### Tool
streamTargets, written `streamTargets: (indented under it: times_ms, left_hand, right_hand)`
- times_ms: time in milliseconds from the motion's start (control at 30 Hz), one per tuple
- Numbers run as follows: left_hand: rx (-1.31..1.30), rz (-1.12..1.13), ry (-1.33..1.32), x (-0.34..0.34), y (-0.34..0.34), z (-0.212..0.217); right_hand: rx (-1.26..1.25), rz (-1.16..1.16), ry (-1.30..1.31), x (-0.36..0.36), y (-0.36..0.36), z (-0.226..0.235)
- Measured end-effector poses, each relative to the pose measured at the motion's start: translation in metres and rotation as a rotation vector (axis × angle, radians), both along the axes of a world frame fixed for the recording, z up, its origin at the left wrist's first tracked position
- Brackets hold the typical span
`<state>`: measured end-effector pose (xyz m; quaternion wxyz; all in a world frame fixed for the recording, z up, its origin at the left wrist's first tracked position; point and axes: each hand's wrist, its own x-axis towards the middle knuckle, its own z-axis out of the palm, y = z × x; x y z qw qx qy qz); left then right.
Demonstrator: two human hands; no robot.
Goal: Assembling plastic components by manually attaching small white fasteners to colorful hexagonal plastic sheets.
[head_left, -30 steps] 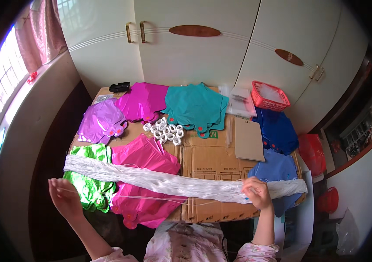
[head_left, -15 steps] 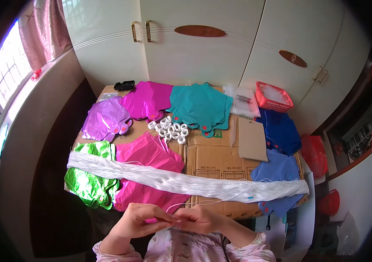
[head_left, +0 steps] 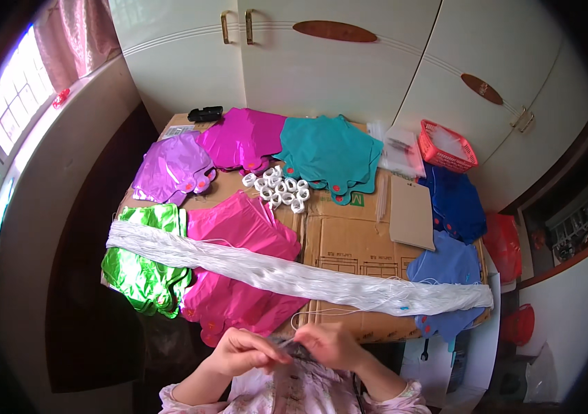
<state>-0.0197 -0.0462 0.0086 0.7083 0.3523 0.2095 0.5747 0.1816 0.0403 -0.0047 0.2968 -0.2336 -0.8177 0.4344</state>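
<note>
Left hand (head_left: 244,352) and right hand (head_left: 332,345) came together at six o'clock, so both can reach the white string (head_left: 294,319). Right pinches it; I can't tell about left.

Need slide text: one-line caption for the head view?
Right hand pinches a white string, left hand close by, before a long white bundle across foil sheets and cardboard.

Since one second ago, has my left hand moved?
Yes, your left hand has moved rightward and closer to you, judged against the shiny green foil stack.
</note>
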Motion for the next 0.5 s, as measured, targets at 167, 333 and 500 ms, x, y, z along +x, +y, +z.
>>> streamTargets:
  times_ms: [167,333,500]
  left_hand:
    - [0.503,0.442,1.001,0.006,0.023,0.007]
    - [0.560,0.068,0.263,0.006,0.015,-0.007]
    - [0.287,0.376,0.406,0.027,0.009,0.008]
  right_hand:
    - [-0.011,0.276,0.121,0.009,-0.019,0.014]
    - [-0.236,0.073,0.237,0.027,-0.009,0.017]
    - [-0.019,0.167,0.072,0.011,-0.026,0.009]
